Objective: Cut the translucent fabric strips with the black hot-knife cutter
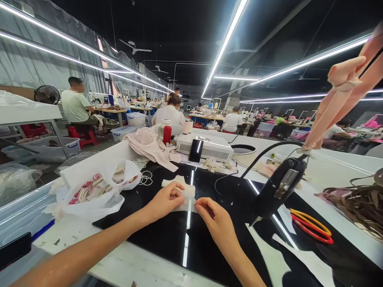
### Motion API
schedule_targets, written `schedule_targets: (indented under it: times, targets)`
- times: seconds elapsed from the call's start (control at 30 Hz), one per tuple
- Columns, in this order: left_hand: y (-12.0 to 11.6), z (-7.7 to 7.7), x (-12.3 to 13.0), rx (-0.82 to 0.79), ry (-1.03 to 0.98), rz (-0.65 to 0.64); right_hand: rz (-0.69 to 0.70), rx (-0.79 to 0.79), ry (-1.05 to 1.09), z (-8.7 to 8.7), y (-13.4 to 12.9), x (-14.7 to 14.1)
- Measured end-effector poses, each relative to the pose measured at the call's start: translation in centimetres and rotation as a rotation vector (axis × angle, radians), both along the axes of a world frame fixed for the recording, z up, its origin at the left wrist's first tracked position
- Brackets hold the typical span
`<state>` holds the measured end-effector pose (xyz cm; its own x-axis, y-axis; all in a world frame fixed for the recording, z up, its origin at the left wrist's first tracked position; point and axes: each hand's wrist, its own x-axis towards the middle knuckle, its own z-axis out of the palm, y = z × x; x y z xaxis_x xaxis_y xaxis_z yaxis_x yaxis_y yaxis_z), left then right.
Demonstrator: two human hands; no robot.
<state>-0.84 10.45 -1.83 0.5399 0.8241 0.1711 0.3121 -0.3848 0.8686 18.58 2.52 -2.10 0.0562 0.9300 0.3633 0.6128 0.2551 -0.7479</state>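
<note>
A small cream fabric piece [188,191] lies over the glossy black panel [161,235] at the middle of the worktable. My left hand [169,199] has its fingers curled and pinched at the left part of the fabric. On the other side, my right hand [214,215] pinches the fabric's lower right edge between thumb and forefinger. Both hands are closed, a short gap apart.
Left of the panel are plastic bags [98,195] of scraps. Behind stand a white machine [206,146], a phone [196,150] and a red thread cone [166,134]. A black hanging device [279,187] and red-orange rings [311,226] are at the right. Seated people work beyond.
</note>
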Motion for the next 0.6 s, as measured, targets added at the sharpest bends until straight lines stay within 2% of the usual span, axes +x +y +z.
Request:
schedule_targets:
  times: [0.17,0.27,0.43,0.6]
  targets:
    - [4.1,1.0,-0.1,0.2,0.069,0.199,-0.08,0.042,-0.111,0.5,4.9,-1.3]
    - [6.1,1.1,0.0,0.356,0.191,0.255,-0.131,0.034,-0.23,0.4,7.1,-2.1]
    - [7.9,-0.2,0.6,0.494,0.431,0.262,-0.188,-0.015,-0.425,-0.4,9.1,-2.7]
    - [8.6,-1.3,1.0,0.565,0.604,0.277,-0.215,-0.029,-0.521,-0.9,9.6,-3.3]
